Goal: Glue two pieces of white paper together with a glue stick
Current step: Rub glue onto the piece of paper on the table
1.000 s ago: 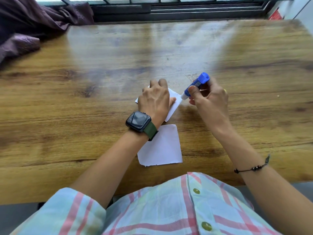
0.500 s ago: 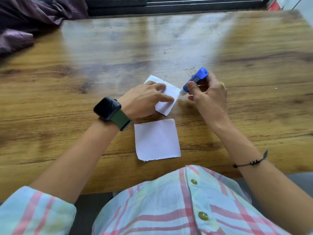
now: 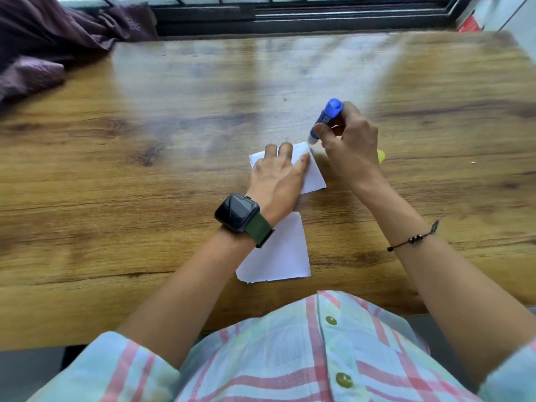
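Two white paper pieces lie on the wooden table [image 3: 145,198]. My left hand [image 3: 278,175] rests flat on the farther paper [image 3: 314,177], fingers spread over it. The nearer paper [image 3: 278,253] lies by the table's front edge, partly under my left wrist. My right hand [image 3: 351,146] grips a blue glue stick [image 3: 326,118], tilted with its white tip down just above the far right corner of the farther paper. Whether the tip touches the paper is unclear.
A purple cloth [image 3: 43,53] is heaped at the far left corner. A dark window frame [image 3: 319,15] runs behind the table. Something small and yellow [image 3: 381,156] peeks out from behind my right hand.
My left hand has turned and shifted on the farther paper, which rotated with it. The glue stick has tipped more upright, tip at the paper's far right corner.
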